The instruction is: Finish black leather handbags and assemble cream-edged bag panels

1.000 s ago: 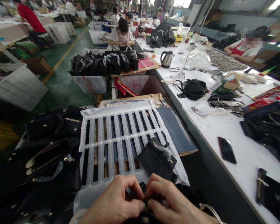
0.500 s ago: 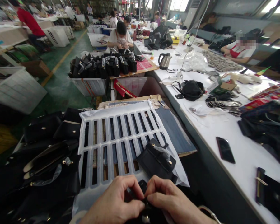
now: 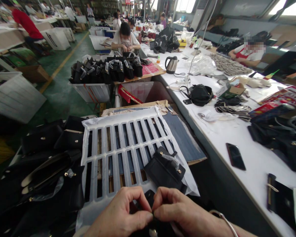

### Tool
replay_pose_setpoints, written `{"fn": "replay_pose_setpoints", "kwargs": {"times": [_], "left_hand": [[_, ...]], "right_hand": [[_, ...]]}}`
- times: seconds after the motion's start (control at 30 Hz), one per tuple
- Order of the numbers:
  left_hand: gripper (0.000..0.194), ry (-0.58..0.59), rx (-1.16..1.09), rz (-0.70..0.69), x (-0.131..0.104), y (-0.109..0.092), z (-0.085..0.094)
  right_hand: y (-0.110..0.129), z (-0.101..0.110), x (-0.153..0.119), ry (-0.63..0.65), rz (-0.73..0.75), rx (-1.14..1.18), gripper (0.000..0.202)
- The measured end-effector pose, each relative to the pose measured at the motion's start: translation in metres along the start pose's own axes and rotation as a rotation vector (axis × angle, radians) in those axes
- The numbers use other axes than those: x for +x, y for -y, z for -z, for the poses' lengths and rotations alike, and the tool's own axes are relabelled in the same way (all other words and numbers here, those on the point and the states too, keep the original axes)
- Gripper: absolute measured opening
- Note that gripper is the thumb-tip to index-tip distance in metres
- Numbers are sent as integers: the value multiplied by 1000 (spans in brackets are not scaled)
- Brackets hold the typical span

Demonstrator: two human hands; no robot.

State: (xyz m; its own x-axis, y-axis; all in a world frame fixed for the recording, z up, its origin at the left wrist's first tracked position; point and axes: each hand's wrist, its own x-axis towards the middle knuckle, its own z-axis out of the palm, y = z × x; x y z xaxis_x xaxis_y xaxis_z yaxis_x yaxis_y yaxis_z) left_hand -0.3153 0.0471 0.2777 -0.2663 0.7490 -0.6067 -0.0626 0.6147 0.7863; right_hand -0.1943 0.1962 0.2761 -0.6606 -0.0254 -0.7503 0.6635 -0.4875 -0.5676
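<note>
A: Setting noted: a crowded workshop floor with long white tables (image 3: 246, 154), green flooring and stacked bins. What is recorded nearest the camera?

B: At the bottom edge, the left hand (image 3: 120, 217) and the right hand (image 3: 185, 215) are seen pressed together. The fingertips of both are pinched on a small black piece (image 3: 148, 197), held between them just above the lap. What it is cannot be told; most of it is hidden by the fingers. A bangle (image 3: 223, 220) is worn on the right wrist.

A: And just beyond the hands?

B: A white slatted crate lid (image 3: 120, 144) is laid flat, wrapped in clear plastic. A black pouch (image 3: 166, 169) with gold studs rests on its near right corner, just beside the held piece. Black bags (image 3: 46, 164) are piled to the left, touching the lid's edge.

A: Farther out?

B: On the table to the right, a dark phone (image 3: 235, 156) lies flat; past it, a black bag (image 3: 199, 94) and a steel kettle (image 3: 171, 64) are observed. Beyond the lid, a bin of black bags (image 3: 106, 70) is stacked. Seated workers (image 3: 124, 36) are visible at the far tables.
</note>
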Motion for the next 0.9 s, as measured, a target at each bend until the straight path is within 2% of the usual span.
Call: {"fn": "replay_pose_setpoints", "kwargs": {"times": [0.13, 0.37, 0.57, 0.7, 0.9], "left_hand": [[8, -4, 10, -8, 1, 2, 1], [8, -7, -50, -7, 5, 6, 0], [10, -28, 11, 71, 5, 4, -4], [10, -13, -23, 65, 6, 5, -6], [10, -35, -10, 48, 3, 2, -3]], "right_hand": [[0, 1, 1, 15, -34, 44, 23], [-3, 4, 6, 7, -5, -83, 22], [-1, 2, 8, -66, 33, -386, 19], [6, -2, 5, -99, 26, -544, 17], [1, 6, 9, -9, 125, -463, 12]]}}
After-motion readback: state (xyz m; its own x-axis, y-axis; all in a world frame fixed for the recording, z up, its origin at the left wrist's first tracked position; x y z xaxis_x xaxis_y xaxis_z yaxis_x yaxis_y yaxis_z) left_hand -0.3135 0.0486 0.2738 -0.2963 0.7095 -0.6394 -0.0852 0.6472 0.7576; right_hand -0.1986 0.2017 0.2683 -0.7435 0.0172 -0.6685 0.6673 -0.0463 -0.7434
